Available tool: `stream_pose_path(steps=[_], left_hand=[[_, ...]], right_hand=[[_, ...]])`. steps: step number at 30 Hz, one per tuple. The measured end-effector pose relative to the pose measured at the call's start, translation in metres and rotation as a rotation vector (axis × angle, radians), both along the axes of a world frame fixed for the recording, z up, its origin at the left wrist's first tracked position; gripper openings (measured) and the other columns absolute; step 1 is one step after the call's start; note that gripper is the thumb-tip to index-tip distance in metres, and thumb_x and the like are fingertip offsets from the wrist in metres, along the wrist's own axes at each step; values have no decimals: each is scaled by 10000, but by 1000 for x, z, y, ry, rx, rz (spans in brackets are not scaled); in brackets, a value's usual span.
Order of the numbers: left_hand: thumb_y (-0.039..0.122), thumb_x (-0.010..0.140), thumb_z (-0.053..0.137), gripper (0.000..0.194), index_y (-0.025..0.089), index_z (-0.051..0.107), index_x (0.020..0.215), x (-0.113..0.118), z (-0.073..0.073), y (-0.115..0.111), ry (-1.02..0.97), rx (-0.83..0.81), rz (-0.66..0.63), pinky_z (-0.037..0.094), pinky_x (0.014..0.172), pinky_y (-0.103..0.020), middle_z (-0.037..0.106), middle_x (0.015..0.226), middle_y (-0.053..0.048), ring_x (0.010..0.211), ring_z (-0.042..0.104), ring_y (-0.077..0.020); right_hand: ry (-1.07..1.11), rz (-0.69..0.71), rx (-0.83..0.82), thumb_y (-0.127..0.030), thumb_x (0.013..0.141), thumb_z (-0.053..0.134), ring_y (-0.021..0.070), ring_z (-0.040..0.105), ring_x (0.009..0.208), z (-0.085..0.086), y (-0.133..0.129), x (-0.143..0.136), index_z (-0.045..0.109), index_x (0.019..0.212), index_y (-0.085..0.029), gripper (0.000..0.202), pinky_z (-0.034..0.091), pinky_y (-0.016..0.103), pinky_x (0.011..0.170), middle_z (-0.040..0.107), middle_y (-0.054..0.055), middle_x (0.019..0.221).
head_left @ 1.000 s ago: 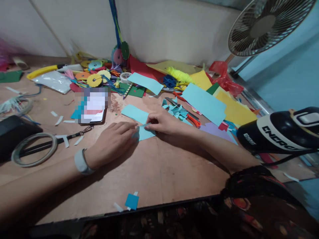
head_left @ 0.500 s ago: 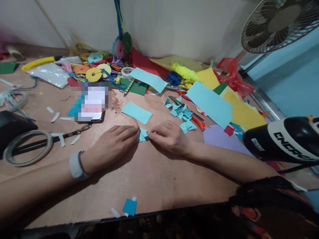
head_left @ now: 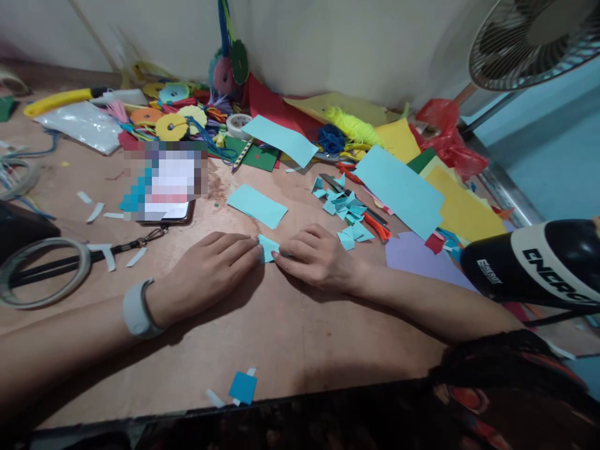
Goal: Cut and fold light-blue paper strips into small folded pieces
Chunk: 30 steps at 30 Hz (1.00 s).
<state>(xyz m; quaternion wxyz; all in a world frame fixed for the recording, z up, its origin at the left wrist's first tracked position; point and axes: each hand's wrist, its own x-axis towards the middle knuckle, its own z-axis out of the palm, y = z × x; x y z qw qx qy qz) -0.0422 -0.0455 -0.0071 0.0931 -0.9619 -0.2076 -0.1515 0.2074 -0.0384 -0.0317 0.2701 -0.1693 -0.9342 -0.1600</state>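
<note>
Between my hands a small light blue piece of paper (head_left: 268, 248) lies at the table's middle. My left hand (head_left: 213, 265), its wrist in a grey band, has its fingers together with the tips on the paper's left edge. From the other side my right hand (head_left: 319, 256) is closed, thumb and fingertips at the paper's right edge. Just beyond lies a light blue paper strip (head_left: 257, 206). To the right, small folded light blue paper pieces (head_left: 344, 206) are heaped around orange-handled scissors (head_left: 376, 226).
A phone (head_left: 171, 187) lies at the left near a tape roll (head_left: 44, 273). Yarn, paper discs (head_left: 171, 127) and coloured sheets line the wall. A black tumbler (head_left: 529, 265) stands at the right, below a fan (head_left: 539, 44). A small blue square (head_left: 242, 387) lies by the front edge.
The small paper between my hands now shows a flatter, more even shape, and my fingers have shifted slightly on it. The whole view has tilted a little.
</note>
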Motion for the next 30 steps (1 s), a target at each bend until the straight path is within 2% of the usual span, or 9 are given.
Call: stream_pose_path(steps=[7,10,13,17,21,26,30], left_hand=[[196,1013,339,344,100,623,1183,-1,-2,-1,6,-14,10,537,820,-416,705,1117,-168,998,659,-289],[214,1010,340,350,137,619,1208,-2,-3,-1,10,-47,27,536,828,-423,699,1128,-160,1010,653,-285],[211,1002,358,340,124,622,1198,-2,-2,-1,25,-61,20,535,823,-429,692,1133,-173,1009,646,-296],[208,993,369,333,152,625,1199,-3,-3,-1,1,-121,37,525,838,-423,690,1128,-159,1028,635,-288],[210,991,369,330,147,625,1190,-3,-3,0,-6,-98,25,523,831,-419,689,1117,-158,1020,632,-288],[194,988,363,328,123,616,1183,-2,-1,-1,17,-62,15,530,829,-430,686,1122,-168,1011,633,-298],[191,978,381,330,133,623,1194,-2,-1,0,-15,-119,12,534,851,-449,684,1129,-170,1034,628,-304]], right_hand=[[-75,-5,-50,-147,982,464,156,530,810,1,2,2,645,970,-185,186,386,348,778,655,37,922],[-62,12,-89,-140,972,484,162,531,834,0,3,2,645,991,-172,165,385,360,794,651,50,930],[-34,15,-112,-168,960,511,169,525,823,-1,2,1,657,987,-151,149,385,365,786,646,57,904],[-44,20,-201,-242,948,529,191,529,856,-2,0,2,663,1053,-134,202,389,390,795,649,78,944],[7,18,-283,-245,934,531,198,548,877,-3,-1,5,652,1129,-155,246,412,403,818,671,83,1003],[63,-21,-375,-332,944,528,232,586,1071,-3,0,14,588,1267,-147,377,439,428,920,663,133,1202],[-48,-61,-445,-402,949,514,270,518,1258,-2,-1,23,508,1387,-159,501,311,536,1108,569,165,1385]])
